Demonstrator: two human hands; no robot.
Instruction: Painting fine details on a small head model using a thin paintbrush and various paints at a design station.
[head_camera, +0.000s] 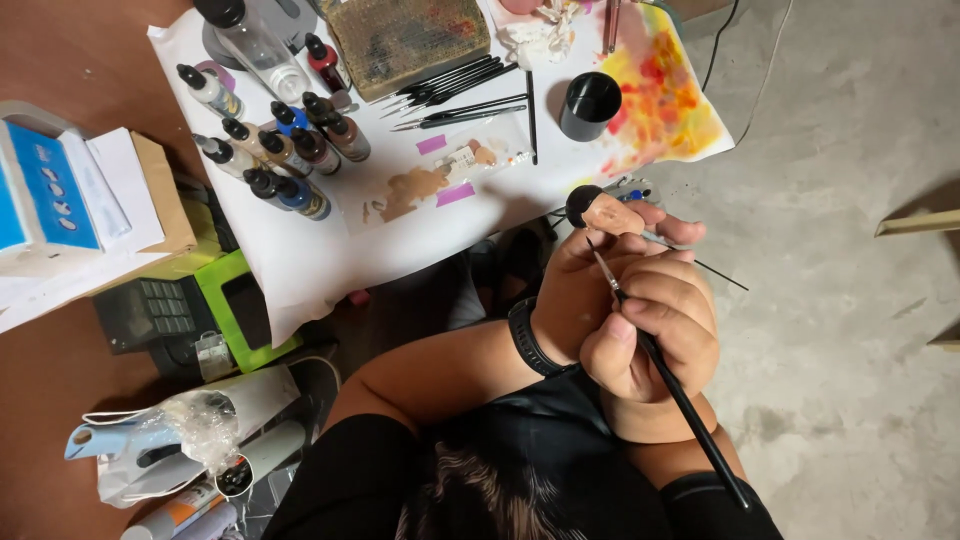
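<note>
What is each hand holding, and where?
Right hand pinches a thin black brush near its front end; left hand grips a small figure by its base.

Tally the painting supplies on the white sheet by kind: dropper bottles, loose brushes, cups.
Dark-capped dropper bottles: 10, as far as the cluster lets me separate them
Loose brushes: about 7; they overlap
Black cup: 1
Total: about 18

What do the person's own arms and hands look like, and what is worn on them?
Both hands are bare, without gloves or rings that can be seen. The left hand has a black band with a smooth strap, like a watch or fitness band, around its wrist. The right hand shows nothing on its wrist. Both forearms are bare; black short sleeves cover the upper arms.
</note>
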